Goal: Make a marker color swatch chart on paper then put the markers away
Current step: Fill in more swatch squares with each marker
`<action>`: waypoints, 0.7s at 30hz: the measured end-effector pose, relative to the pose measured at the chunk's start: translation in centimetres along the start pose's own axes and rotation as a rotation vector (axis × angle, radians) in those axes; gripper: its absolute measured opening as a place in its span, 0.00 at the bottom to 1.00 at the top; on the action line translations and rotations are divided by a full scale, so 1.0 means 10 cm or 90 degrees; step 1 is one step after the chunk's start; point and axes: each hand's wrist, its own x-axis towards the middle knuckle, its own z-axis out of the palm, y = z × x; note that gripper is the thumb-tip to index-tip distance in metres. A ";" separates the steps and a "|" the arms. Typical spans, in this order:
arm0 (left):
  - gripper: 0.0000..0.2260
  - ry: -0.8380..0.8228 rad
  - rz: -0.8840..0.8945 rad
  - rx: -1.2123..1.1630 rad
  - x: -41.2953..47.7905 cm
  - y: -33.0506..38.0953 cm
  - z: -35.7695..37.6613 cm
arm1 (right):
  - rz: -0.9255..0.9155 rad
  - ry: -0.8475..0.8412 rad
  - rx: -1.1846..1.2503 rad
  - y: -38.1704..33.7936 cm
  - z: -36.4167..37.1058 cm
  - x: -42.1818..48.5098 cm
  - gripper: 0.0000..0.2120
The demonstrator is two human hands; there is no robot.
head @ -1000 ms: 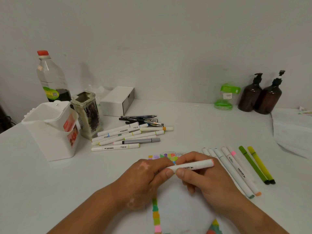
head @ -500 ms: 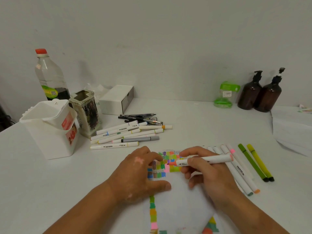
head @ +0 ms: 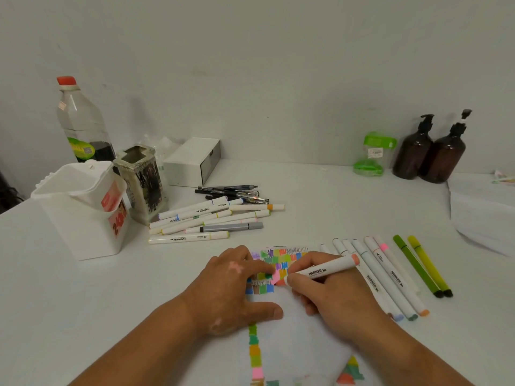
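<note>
My right hand (head: 331, 296) grips a white marker (head: 324, 269) with a salmon end cap, its tip down on the paper (head: 295, 327) among the coloured swatches (head: 278, 264). My left hand (head: 231, 291) lies flat on the paper's left side, fingers spread, and seems to pinch a small pink cap at its fingertips. More swatches (head: 255, 349) run down the sheet's left edge. A pile of white markers (head: 206, 218) lies behind on the left. A row of markers (head: 387, 274) lies to the right of my hand.
A white plastic holder (head: 80, 207) and a patterned pen pot (head: 143, 182) stand at the left, with a bottle (head: 80, 121) behind. A white box (head: 192, 160), dark pens (head: 234, 192), a green jar (head: 373, 154), two brown pump bottles (head: 432, 151) and folded paper (head: 482, 215) sit further back.
My hands pulled apart and uncapped the marker. The left hand went down flat on the paper and the right hand brought the marker's tip down onto the swatches.
</note>
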 end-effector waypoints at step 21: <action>0.38 -0.004 -0.004 -0.005 0.01 -0.01 0.00 | -0.005 0.000 -0.032 0.00 -0.02 0.00 0.06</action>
